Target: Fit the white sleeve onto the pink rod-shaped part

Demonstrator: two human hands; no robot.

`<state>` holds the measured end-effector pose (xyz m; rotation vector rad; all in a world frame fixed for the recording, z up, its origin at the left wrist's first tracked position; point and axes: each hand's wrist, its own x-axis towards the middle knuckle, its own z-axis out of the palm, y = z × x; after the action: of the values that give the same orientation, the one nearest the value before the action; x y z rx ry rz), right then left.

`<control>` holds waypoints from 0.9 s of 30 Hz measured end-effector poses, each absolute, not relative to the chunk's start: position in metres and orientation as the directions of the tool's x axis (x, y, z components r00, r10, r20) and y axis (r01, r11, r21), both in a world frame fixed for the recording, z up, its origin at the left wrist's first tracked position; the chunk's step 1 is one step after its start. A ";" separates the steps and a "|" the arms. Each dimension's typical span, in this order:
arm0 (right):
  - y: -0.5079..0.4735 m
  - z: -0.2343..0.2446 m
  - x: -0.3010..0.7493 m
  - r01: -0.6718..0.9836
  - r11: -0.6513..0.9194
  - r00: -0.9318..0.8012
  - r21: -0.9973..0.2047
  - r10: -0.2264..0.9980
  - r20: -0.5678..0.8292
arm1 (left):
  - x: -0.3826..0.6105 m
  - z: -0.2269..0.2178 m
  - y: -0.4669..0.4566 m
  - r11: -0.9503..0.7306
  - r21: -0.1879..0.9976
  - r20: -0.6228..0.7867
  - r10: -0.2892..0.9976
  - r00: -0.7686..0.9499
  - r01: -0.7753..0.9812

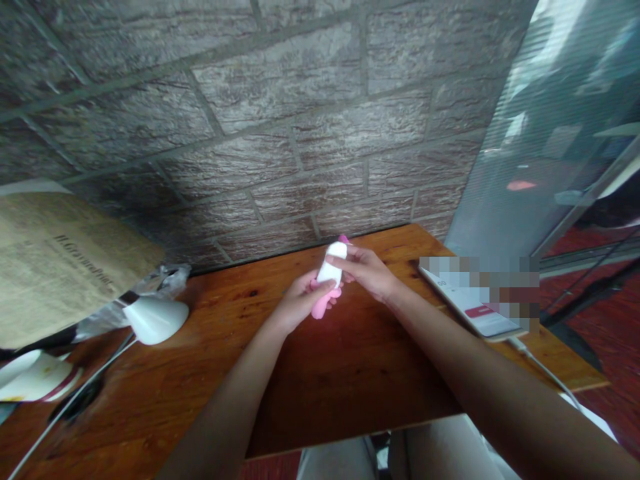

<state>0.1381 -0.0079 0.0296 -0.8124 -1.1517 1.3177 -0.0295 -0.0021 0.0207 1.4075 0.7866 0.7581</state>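
A small pink-and-white object (pixel 331 267) is held up above the wooden table, tilted with its top to the right. Its middle is smooth and white, its lower end is a pink rounded stem, and a bit of darker pink shows at the top. My left hand (pixel 303 300) grips the lower pink part, thumb across the front. My right hand (pixel 367 270) pinches the upper white part from the right side. The fingers behind the object are mostly hidden. Its exact kind cannot be made out.
The wooden table (pixel 210 373) meets a brick-patterned wall. To the left are a brown paper bag (pixel 75 260), a white cone-shaped thing (pixel 156 320) with a cable, and a white cup (pixel 37 377). A tablet (pixel 470 307) with a cable lies right, near a glass panel (pixel 540 133).
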 end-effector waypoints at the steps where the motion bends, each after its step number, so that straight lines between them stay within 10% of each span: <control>1: -0.008 0.030 0.138 -0.284 0.125 -0.129 -0.951 0.977 0.167 | -0.029 0.021 -0.002 0.018 1.000 -0.012 0.836 0.548 -0.005; 27: -0.008 0.031 0.140 -0.250 0.113 -0.040 -0.962 0.991 0.126 | -0.030 0.015 -0.001 -0.072 0.994 0.011 0.810 0.586 0.081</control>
<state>0.1396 -0.0076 0.0314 -0.9110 -1.1175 1.2678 -0.0297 -0.0009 0.0150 1.5454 0.7797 0.7145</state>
